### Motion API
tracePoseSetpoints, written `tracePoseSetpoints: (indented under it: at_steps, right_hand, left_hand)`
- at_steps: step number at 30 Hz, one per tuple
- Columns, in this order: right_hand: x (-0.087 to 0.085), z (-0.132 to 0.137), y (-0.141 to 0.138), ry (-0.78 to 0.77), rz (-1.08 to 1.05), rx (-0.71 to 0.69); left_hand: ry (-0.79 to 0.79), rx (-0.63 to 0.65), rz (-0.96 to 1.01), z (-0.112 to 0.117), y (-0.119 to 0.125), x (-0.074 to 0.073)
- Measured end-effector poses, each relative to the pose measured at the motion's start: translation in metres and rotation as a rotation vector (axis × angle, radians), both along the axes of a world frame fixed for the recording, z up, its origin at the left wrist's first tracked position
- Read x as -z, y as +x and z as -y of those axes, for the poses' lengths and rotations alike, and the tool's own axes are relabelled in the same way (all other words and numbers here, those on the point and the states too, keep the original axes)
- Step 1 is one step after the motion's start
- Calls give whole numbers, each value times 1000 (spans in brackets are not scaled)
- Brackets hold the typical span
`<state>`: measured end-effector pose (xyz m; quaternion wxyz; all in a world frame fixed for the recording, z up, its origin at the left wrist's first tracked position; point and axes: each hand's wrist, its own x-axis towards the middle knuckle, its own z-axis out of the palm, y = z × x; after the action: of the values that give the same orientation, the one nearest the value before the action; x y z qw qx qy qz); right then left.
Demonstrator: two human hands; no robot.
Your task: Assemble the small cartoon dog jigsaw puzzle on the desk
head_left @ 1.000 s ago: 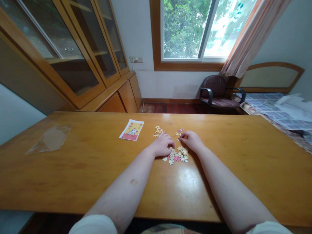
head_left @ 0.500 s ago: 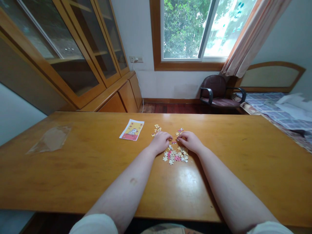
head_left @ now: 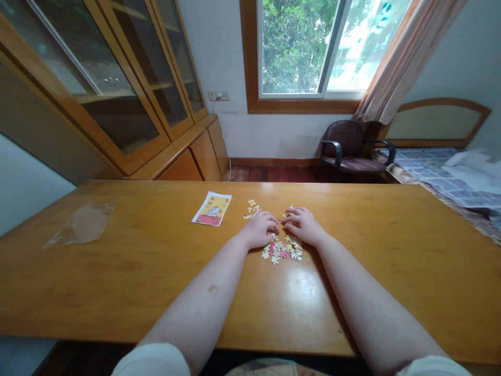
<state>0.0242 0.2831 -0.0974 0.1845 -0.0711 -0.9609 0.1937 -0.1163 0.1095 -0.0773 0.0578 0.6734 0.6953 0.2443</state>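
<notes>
Jigsaw puzzle pieces (head_left: 282,251) lie in a loose pile on the wooden table, cream, pink and white. Just beyond the pile, my left hand (head_left: 260,230) rests with its fingers curled inward; whatever is under the fingertips is hidden. Facing it, my right hand (head_left: 303,226) is palm down with its fingers stretched and apart. Its fingertips are at a small pinkish puzzle piece (head_left: 281,222) between the hands. A few more pieces (head_left: 251,209) sit past my left hand, and others are partly covered by my right fingers.
A picture card (head_left: 212,209) with a white animal on yellow and pink lies left of the hands. Farther left is a clear plastic bag (head_left: 81,224) on the table (head_left: 156,271). Behind stand a glass-door cabinet (head_left: 129,104), a chair (head_left: 348,146) and a bed (head_left: 442,167).
My right hand has shifted slightly toward the left and away from me, its fingers going from bunched to spread. My left fingers have moved slightly; the pink piece between the hands is now mostly covered.
</notes>
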Motion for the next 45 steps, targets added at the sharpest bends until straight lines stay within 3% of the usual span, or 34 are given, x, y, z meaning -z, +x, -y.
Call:
tracePoseSetpoints:
  at_steps: [7, 15, 22, 30, 37, 45]
  right_hand:
    - [-17, 9, 0, -98, -63, -161]
    - [-19, 16, 3, -92, 149, -216]
    - [-13, 11, 2, -44, 192, -33]
    - [-7, 3, 1, -65, 114, 79]
    - [-15, 6, 4, -153, 127, -58]
    - [-11, 7, 2, -130, 161, -20]
  left_hand:
    - [0, -139, 0, -3, 0, 4]
    - [74, -324, 47, -6, -6, 6]
    - [32, -193, 106, -7, -8, 7]
    - [8, -37, 49, -6, -4, 6]
    - [-14, -153, -18, -6, -5, 10]
    - [-72, -206, -27, -5, -1, 9]
